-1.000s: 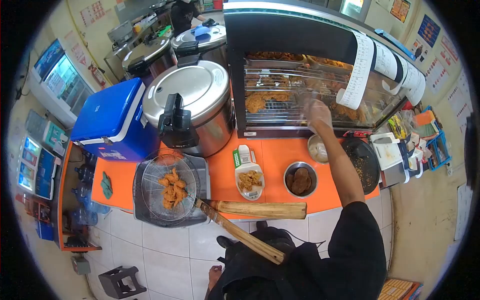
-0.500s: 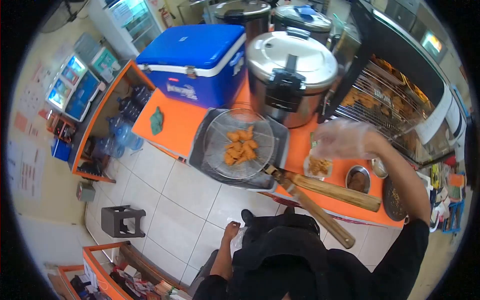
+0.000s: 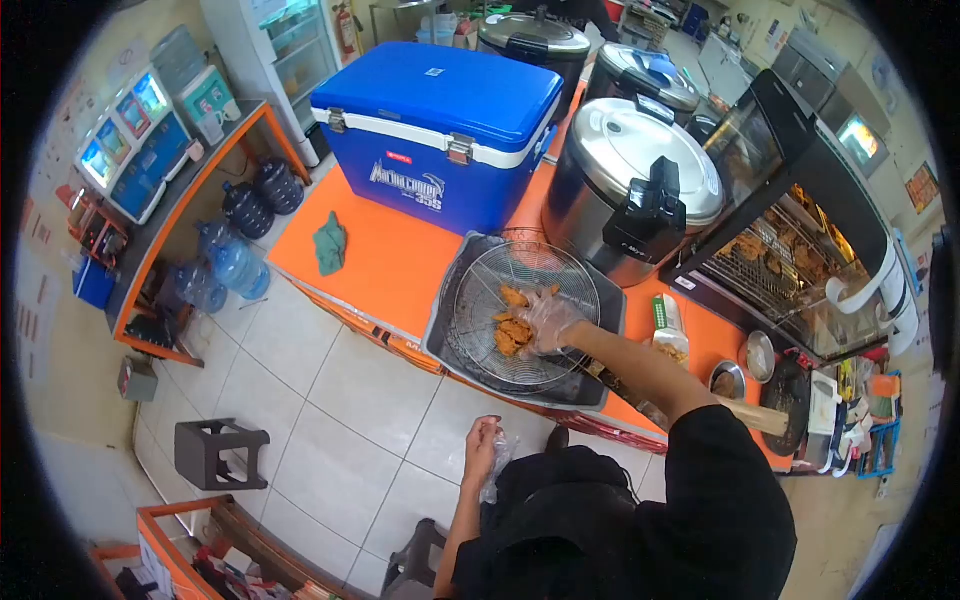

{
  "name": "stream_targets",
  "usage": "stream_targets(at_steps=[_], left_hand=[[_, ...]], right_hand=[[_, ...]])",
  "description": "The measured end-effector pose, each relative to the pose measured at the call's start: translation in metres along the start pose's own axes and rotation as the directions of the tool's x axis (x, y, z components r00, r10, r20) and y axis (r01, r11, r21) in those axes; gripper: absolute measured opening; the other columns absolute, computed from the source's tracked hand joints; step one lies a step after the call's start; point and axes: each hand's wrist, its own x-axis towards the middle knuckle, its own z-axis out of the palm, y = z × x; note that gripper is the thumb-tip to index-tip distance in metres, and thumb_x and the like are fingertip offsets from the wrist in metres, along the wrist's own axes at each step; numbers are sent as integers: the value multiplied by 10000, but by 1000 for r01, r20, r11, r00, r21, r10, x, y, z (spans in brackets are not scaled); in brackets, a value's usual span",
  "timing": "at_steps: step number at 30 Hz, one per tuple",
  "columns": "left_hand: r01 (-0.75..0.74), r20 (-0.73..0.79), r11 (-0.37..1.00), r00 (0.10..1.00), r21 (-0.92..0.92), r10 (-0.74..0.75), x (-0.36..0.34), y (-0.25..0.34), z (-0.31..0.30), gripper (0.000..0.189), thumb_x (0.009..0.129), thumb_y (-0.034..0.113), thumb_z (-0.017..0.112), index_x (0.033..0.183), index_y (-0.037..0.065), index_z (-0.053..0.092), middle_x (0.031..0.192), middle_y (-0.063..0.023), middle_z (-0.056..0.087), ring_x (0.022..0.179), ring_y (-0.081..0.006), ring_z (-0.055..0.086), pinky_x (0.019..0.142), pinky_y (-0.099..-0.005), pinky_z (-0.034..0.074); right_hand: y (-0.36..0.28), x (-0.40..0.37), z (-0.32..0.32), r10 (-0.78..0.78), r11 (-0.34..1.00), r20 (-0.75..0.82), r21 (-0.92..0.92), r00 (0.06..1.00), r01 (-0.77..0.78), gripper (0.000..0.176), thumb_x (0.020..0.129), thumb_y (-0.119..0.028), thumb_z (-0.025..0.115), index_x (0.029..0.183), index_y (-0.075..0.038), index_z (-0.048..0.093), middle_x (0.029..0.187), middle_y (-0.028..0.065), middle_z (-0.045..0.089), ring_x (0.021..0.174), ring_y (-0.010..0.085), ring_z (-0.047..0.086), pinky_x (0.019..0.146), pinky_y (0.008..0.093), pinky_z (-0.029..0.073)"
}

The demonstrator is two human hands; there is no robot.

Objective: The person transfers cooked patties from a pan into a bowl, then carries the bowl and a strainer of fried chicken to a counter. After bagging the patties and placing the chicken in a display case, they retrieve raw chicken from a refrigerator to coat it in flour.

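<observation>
My right hand (image 3: 550, 322), in a clear plastic glove, is down in a round wire-mesh strainer (image 3: 484, 345). Its fingers are closed around some fried chicken pieces (image 3: 512, 336), and the hand hides part of the pile. The strainer rests over a grey plastic tub (image 3: 440, 325), and its wooden handle (image 3: 752, 414) sticks out to the right, partly under my forearm. Low beside my body, my left hand (image 3: 482, 450) is closed on a crumpled piece of clear plastic (image 3: 500, 470), which hangs from it.
On the orange counter (image 3: 385, 275) stand a blue cooler box (image 3: 430, 130), a steel rice cooker (image 3: 640, 160) and a green cloth (image 3: 330, 243). Further right are a paper food packet (image 3: 668, 322), a metal bowl (image 3: 727, 378) and a glass-fronted warmer (image 3: 790, 250). A grey stool (image 3: 222, 452) stands on the floor.
My right hand has moved left from above the counter down into the strainer, onto the chicken. The camera view has shifted. My left hand stays low with the plastic.
</observation>
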Motion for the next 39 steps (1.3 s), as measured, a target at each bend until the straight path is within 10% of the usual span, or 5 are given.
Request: stream_targets(at_steps=[13, 16, 29, 36, 39], left_hand=[[58, -18, 837, 998, 544, -58, 27, -144, -108, 360, 949, 291, 608, 1061, -47, 660, 923, -147, 701, 878, -221, 647, 797, -349, 497], [251, -135, 841, 968, 479, -212, 16, -181, -142, 339, 932, 289, 632, 985, -43, 674, 880, -159, 703, 849, -226, 644, 775, -362, 498], [285, -220, 770, 956, 571, -191, -35, -226, -147, 327, 877, 219, 606, 1009, -66, 695, 965, -217, 717, 927, -322, 671, 834, -390, 514], [326, -268, 779, 940, 536, -210, -44, -217, -127, 336, 877, 222, 602, 1025, -66, 694, 982, -226, 715, 958, -324, 672, 859, -387, 515], [346, -284, 776, 933, 528, -222, -51, -217, -120, 341, 877, 223, 601, 1032, -66, 693, 990, -230, 714, 971, -325, 672, 870, -386, 515]], right_hand=[[7, 13, 10, -68, 992, -1, 105, 998, 68, 840, 605, -440, 869, 1365, -238, 575, 1446, 190, 402, 1265, 414, 474, 1021, 502, 460], [3, 6, 7, -15, 999, -4, 40, 1000, 15, 833, 609, -445, 869, 1353, -196, 589, 1389, 184, 460, 1208, 399, 524, 941, 482, 518], [11, 30, 2, -77, 983, 199, -151, 977, 108, 712, 641, -509, 833, 1231, -139, 684, 1288, 151, 604, 1121, 335, 632, 839, 460, 540], [-1, -2, 29, 19, 992, -143, -119, 989, -36, 532, 737, -380, 761, 1153, -54, 700, 1183, 132, 657, 975, 297, 691, 709, 427, 570], [15, -7, 18, -127, 988, -44, -92, 991, 123, 452, 735, -303, 743, 1107, -48, 722, 1142, 135, 666, 956, 299, 694, 693, 435, 569]])
